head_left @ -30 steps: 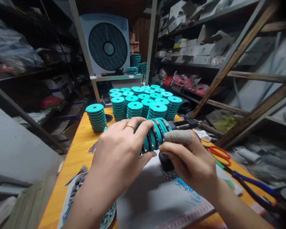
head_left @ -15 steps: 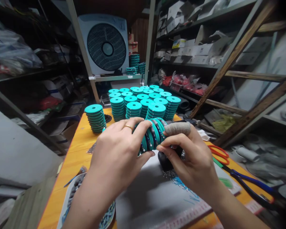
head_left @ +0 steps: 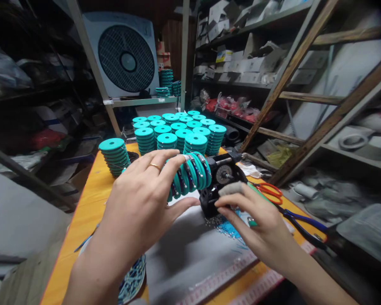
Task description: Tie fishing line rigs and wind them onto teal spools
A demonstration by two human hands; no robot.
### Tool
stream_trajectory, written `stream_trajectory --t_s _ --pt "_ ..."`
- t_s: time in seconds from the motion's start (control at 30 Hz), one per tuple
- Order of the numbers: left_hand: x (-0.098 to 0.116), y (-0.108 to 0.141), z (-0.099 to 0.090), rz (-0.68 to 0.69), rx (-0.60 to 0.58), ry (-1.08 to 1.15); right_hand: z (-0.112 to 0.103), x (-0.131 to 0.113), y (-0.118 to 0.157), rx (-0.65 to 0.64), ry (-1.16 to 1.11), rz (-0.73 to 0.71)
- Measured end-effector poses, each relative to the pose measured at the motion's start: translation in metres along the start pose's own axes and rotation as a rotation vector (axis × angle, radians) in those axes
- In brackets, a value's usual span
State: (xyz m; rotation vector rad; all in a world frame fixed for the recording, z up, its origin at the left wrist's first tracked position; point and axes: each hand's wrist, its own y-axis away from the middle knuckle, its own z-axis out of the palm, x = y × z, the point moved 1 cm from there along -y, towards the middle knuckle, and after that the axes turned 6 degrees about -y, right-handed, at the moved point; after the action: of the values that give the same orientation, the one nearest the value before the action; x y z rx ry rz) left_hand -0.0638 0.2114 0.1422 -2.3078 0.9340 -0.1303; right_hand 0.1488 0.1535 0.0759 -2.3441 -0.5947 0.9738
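Note:
A row of teal spools (head_left: 195, 173), wound with dark line and dotted with small white beads, lies on its side above the table. My left hand (head_left: 142, 199) is closed over its left end, with the thumb stretched out below. To the right of the spools my right hand (head_left: 257, 224) is held in a pinch, its fingertips close together. Anything between those fingertips is too small to make out. One finger of this hand wears a grey sleeve (head_left: 231, 188). Just behind it stands a black geared device (head_left: 209, 201), close to the spools' right end.
Upright stacks of teal spools (head_left: 195, 142) stand at the back of the yellow table (head_left: 73, 220). Orange-handled scissors (head_left: 269, 190) and blue-handled pliers (head_left: 305, 220) lie right. Blue bits (head_left: 230, 228) are scattered on a grey board (head_left: 184, 254). A dish of small pieces (head_left: 135, 275) sits front left.
My right hand has come away from the spools, moving down and right, uncovering the black device. My left hand stays on the spools. The whole view has shifted, with things appearing further left.

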Motion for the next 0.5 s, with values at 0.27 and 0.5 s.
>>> stream_trajectory --t_s 0.27,0.5 --pt "-0.008 0.005 -0.024 -0.101 0.077 0.300 0.029 0.027 0.049 -0.305 0.262 0.209" --pt "-0.044 0.032 -0.037 -0.249 -0.188 0.364 0.054 0.043 0.053 -0.219 0.329 0.208"
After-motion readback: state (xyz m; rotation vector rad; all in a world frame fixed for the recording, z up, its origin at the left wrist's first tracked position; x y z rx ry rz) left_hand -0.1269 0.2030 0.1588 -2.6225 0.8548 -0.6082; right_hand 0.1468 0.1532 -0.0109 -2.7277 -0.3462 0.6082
